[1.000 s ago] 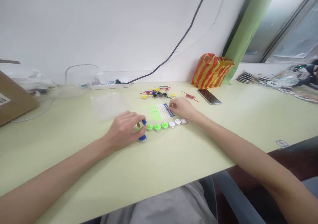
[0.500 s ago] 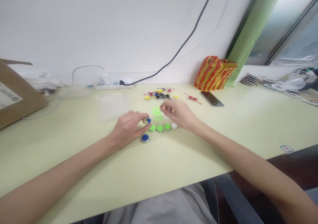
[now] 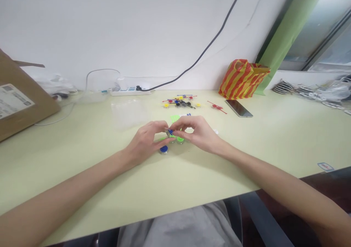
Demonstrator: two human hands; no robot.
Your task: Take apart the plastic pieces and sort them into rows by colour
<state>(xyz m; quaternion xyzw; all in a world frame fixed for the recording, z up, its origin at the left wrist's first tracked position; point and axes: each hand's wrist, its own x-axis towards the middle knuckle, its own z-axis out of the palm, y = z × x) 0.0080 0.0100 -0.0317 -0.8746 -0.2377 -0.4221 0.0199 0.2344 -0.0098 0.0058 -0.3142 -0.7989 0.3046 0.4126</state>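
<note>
My left hand (image 3: 148, 139) pinches a small clear piece with a blue top (image 3: 170, 132), held tilted just above the table. The closed thumb and fingertips of my right hand (image 3: 199, 132) meet at that blue top; whether they hold another small part there is hidden. Below my left fingers stands another clear piece with a blue cap (image 3: 163, 149). Close under both hands are similar clear pieces with green caps (image 3: 180, 139), partly covered. Light-green flat parts (image 3: 174, 118) lie just beyond my fingers, with small blue parts (image 3: 189, 114) beside them.
Coloured arrow-shaped parts and capped pieces (image 3: 181, 102) lie in a heap farther back, a red one (image 3: 217, 107) apart. A phone (image 3: 239, 108), striped bag (image 3: 244, 79), clear plastic bag (image 3: 128, 113), power strip (image 3: 131, 91) and cardboard box (image 3: 24, 97) surround the work area.
My right hand has come from the flat parts toward my left hand, and its fingertips now meet the blue top. The view has shifted slightly.
</note>
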